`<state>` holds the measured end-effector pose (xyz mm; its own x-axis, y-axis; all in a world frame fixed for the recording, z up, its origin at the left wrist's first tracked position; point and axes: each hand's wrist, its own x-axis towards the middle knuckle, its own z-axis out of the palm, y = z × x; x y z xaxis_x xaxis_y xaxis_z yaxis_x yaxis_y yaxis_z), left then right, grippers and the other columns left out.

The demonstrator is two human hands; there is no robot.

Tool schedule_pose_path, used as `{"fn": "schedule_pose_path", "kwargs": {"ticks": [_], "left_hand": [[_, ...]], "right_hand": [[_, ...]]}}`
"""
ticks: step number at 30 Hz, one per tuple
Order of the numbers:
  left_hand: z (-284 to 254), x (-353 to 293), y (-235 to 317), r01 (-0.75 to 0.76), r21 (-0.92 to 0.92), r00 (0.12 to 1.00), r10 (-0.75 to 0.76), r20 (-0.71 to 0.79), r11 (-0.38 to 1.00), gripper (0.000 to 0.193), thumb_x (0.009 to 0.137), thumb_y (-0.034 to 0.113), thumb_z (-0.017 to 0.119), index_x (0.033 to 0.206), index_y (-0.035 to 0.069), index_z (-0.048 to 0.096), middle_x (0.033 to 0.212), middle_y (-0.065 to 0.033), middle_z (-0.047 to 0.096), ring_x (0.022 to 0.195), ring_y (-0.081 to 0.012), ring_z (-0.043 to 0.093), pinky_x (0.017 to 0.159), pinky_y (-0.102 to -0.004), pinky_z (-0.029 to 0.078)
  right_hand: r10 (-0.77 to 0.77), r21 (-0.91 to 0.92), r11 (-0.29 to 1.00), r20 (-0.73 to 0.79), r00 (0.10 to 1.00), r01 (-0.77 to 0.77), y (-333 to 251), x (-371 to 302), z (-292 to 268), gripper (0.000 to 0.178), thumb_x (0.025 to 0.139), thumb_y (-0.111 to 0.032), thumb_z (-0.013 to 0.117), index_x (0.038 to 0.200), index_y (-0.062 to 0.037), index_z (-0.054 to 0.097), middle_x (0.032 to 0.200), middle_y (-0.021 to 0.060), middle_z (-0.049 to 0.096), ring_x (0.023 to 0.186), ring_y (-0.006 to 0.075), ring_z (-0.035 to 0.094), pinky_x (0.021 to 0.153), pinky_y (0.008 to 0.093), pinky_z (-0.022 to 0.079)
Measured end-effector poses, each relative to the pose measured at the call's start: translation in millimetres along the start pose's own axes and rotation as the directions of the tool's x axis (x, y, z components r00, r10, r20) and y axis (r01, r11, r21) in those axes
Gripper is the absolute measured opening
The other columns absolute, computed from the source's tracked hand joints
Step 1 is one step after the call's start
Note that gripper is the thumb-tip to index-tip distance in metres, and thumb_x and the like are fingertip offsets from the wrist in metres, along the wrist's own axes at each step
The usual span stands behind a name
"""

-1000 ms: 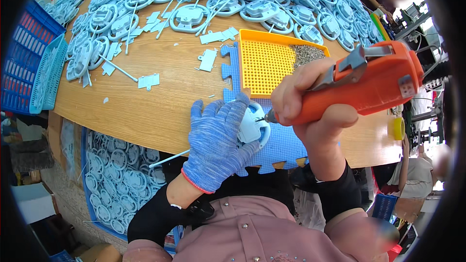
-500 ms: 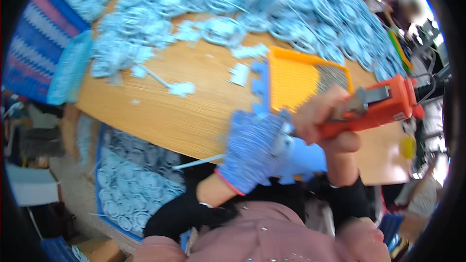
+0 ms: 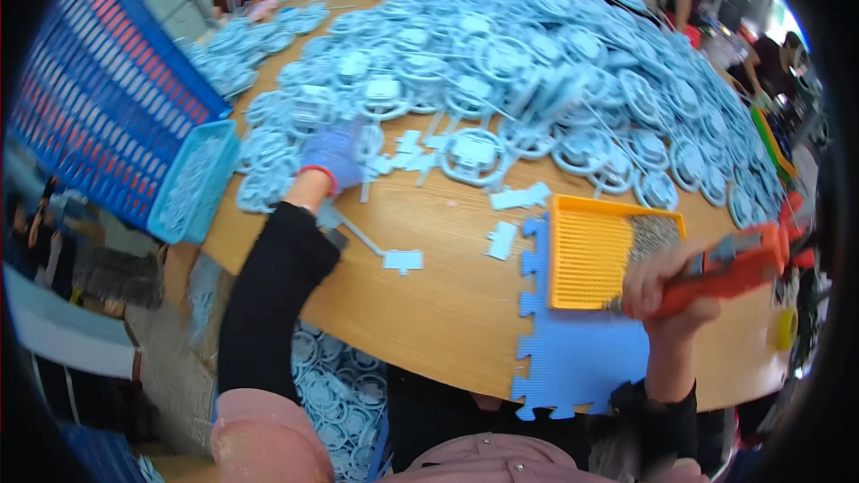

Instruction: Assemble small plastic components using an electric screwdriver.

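My left hand [image 3: 335, 156], in a blue knit glove with a red cuff, reaches out to the near left edge of a large heap of light-blue ring-shaped plastic parts [image 3: 501, 54]. Its fingers are smeared and partly lost against the parts, so their grip does not show. In my bare right hand [image 3: 667, 291] is a red power drill [image 3: 729, 264], its bit pointing left over the near edge of a yellow tray [image 3: 586, 255]. Small metal screws [image 3: 656, 234] lie at the tray's right end. Under the drill spreads a blue foam mat [image 3: 582, 362] with jigsaw edges.
Flat light-blue pieces [image 3: 503, 240] and a stick with a plate end [image 3: 403, 259] lie on the wooden table [image 3: 429, 322]. At left stand a turquoise basket [image 3: 192, 183] and a tall blue crate [image 3: 107, 80]. A bin of ring parts [image 3: 340, 402] sits below the table edge. Other people work beyond.
My left hand has left the mat beside the drill and swung far left to the heap. The light-blue stick under that hand is gone from there. The drill has shifted right.
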<state>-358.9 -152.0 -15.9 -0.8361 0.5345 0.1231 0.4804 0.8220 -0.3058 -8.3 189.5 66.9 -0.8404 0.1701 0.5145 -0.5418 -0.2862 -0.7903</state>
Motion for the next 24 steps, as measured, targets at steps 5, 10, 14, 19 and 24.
{"fn": "schedule_pose_path", "kwargs": {"ticks": [5,10,14,19,24], "left_hand": [[-21,27,11,-0.092,-0.212,0.993,0.107,0.056,0.973,0.088,0.071,0.034,0.072,0.145,0.009,0.031,0.120,-0.0216,0.058,0.107,-0.0357,0.059,0.093,-0.0438,0.046],[-78,-3,47,0.042,-0.766,0.998,0.007,0.061,0.641,0.089,0.071,0.019,0.075,0.145,0.003,0.029,0.113,-0.0203,0.061,0.103,-0.0317,0.061,0.088,-0.0326,0.049],[-146,-68,105,-0.068,-0.688,0.997,0.071,-0.024,0.723,0.077,0.072,0.015,0.073,0.139,0.002,0.038,0.106,-0.0163,0.062,0.091,-0.0287,0.063,0.080,-0.0308,0.050],[-172,-164,187,-0.323,-0.413,0.946,0.277,-0.170,0.851,0.063,0.067,0.023,0.071,0.127,0.012,0.054,0.091,-0.0095,0.055,0.073,-0.0251,0.056,0.093,-0.0598,0.035],[-172,-208,236,-0.255,-0.485,0.964,0.261,-0.057,0.837,0.062,0.069,0.029,0.072,0.128,0.017,0.055,0.094,-0.0127,0.054,0.076,-0.0259,0.056,0.096,-0.0702,0.027]], "right_hand": [[-0.023,-0.030,0.999,-0.104,0.994,0.020,23,28,-32,0.055,0.083,-0.056,0.065,0.101,-0.0063,0.048,0.066,0.0043,0.052,0.054,0.0147,0.051,0.045,0.0273,0.041],[-0.055,-0.074,0.996,-0.121,0.991,0.046,51,43,-34,0.050,0.086,-0.046,0.066,0.104,-0.0026,0.050,0.070,0.0059,0.055,0.058,0.0143,0.055,0.048,0.0265,0.045],[-0.055,-0.108,0.993,-0.168,0.984,0.037,57,51,-27,0.053,0.083,-0.052,0.065,0.101,-0.0045,0.050,0.068,0.0051,0.054,0.057,0.0153,0.053,0.050,0.0267,0.043],[-0.054,-0.184,0.983,-0.148,0.988,0.026,72,60,-34,0.057,0.082,-0.060,0.063,0.099,-0.0062,0.051,0.068,0.0055,0.055,0.059,0.0174,0.053,0.053,0.0288,0.043],[-0.077,-0.175,0.983,-0.131,0.988,0.054,78,65,-32,0.053,0.085,-0.056,0.062,0.100,-0.0060,0.051,0.068,0.0056,0.056,0.059,0.0169,0.053,0.055,0.0300,0.044]]}}
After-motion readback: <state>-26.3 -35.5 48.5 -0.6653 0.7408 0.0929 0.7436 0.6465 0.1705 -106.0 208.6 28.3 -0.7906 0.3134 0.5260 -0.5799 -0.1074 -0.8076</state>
